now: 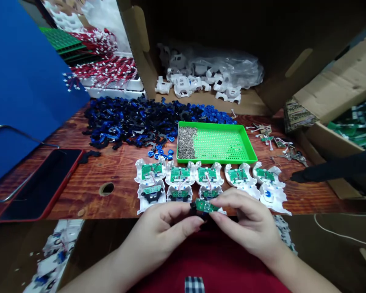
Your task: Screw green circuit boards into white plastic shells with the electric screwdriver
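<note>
Just over the table's front edge, a small green circuit board (204, 205) is pinched by the fingertips of my right hand (248, 221). My left hand (169, 230) grips a black plastic part (193, 207) against the board's left end; fingers hide much of it. Right behind my hands stand two rows of white plastic shells (140, 176). Green boards (179, 172) sit in the back row, and some front shells carry a black bracket (151, 196) with a board. Thin wires link some pairs. One front shell at the right holds a blue piece (269, 194).
A green tray (250, 148) with small metal screws (187, 142) stands behind the shells. Black and blue plastic parts (125, 120) are heaped at the back left. A phone (39, 185) lies left. A dark bar (332, 166) juts in from the right; cardboard boxes (332, 87) surround the back.
</note>
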Available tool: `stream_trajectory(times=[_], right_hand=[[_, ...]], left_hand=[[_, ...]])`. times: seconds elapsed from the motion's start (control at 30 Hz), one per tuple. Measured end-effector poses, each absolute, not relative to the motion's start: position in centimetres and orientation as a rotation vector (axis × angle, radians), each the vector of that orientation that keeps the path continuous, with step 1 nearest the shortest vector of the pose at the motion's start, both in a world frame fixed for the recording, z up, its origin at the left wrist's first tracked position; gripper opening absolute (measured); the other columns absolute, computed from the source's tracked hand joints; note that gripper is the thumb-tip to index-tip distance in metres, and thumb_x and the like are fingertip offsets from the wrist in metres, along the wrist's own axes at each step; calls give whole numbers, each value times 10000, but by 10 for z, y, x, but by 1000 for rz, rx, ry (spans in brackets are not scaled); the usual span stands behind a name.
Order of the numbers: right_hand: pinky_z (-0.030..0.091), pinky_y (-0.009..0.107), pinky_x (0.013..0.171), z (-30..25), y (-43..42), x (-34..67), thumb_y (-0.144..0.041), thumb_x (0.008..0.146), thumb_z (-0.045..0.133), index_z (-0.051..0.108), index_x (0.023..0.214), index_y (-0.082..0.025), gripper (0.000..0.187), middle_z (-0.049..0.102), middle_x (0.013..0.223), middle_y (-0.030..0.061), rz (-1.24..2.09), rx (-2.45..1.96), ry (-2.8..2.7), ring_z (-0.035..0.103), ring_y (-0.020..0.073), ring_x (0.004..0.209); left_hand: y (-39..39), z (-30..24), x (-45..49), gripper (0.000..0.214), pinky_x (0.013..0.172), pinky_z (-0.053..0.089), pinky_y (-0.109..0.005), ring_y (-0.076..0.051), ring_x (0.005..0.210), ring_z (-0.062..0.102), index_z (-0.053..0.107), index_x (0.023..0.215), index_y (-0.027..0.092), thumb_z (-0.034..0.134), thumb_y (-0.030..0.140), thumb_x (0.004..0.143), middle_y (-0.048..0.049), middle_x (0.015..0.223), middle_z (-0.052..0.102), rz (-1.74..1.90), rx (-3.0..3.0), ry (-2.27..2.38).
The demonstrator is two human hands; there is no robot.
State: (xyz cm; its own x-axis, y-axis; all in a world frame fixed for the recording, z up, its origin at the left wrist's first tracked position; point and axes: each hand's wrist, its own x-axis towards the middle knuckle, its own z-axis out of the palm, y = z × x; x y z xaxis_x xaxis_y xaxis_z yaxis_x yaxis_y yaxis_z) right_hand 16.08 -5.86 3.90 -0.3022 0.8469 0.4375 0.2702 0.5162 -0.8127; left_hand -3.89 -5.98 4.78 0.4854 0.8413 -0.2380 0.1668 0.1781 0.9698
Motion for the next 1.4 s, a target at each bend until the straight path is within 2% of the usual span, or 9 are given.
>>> stream_trajectory(times=[0.1, 0.3, 0.43, 0.53, 0.67, 0.8, 0.93, 1.13, 1.4], right_hand=[[505, 195, 653, 40, -61, 158, -79, 735, 633, 632, 948, -174, 234, 648, 796, 18, 849, -1032, -1791, 608, 87, 729], [506, 188, 690, 36, -66, 155, -86, 761, 612, 626, 938, -190, 205, 652, 823, 16, 886, -1076, -1733, 613, 81, 770], [522, 203, 722, 32, -67, 151, -115, 766, 617, 628, 943, -206, 199, 641, 876, 23, 932, -1138, -1661, 617, 98, 837], [534, 234, 751, 31, -68, 147, -123, 768, 615, 633, 943, -218, 200, 639, 928, 36, 904, -1146, -1611, 613, 124, 899], [532, 247, 777, 29, -71, 145, -116, 776, 604, 623, 988, -235, 243, 644, 953, 30, 920, -1132, -1579, 610, 125, 912], [534, 219, 732, 31, -72, 147, -113, 790, 585, 612, 1014, -225, 252, 642, 949, 25, 978, -1130, -1569, 615, 110, 872], [510, 202, 802, 32, -74, 149, -50, 771, 581, 595, 1055, -204, 323, 651, 961, 21, 830, -1074, -1644, 609, 91, 896], [532, 207, 773, 27, -76, 147, -69, 762, 603, 609, 1057, -210, 328, 655, 983, 29, 827, -1100, -1612, 614, 100, 891], [543, 188, 783, 25, -78, 145, -64, 748, 620, 633, 1051, -231, 347, 675, 975, 17, 830, -1095, -1524, 633, 94, 878]], left_hand=[[-61, 45, -37, 147, 653, 470, -201, -138, 729, 633, 685, 838, 211, 567, 297, 826, 1, 786, 712, 626, 1278, 1020], [-62, 43, -31, 126, 586, 438, -163, -98, 640, 571, 663, 758, 195, 587, 280, 811, 30, 691, 653, 707, 1239, 1106], [-64, 42, -25, 125, 612, 437, -149, -89, 655, 558, 640, 761, 196, 580, 287, 822, 41, 681, 616, 776, 1183, 1125], [-65, 41, -19, 117, 668, 458, -145, -91, 702, 581, 622, 756, 200, 581, 285, 827, 45, 701, 629, 832, 1031, 1124], [-67, 37, -15, 64, 758, 483, -163, -93, 771, 612, 648, 849, 232, 592, 253, 826, 49, 801, 670, 912, 879, 1050], [-69, 35, -16, 133, 775, 467, -122, -75, 804, 616, 664, 930, 269, 585, 222, 833, 56, 870, 686, 950, 965, 1027], [-70, 37, -15, 181, 797, 461, -118, -75, 836, 617, 661, 975, 288, 576, 203, 839, 57, 913, 691, 942, 1046, 1026], [-69, 34, -12, 124, 775, 476, -107, -74, 812, 630, 667, 915, 262, 602, 208, 823, 53, 889, 699, 958, 905, 1058], [-70, 29, -7, 109, 783, 522, -176, -101, 808, 648, 675, 888, 251, 646, 215, 789, 44, 862, 703, 998, 700, 1035]])
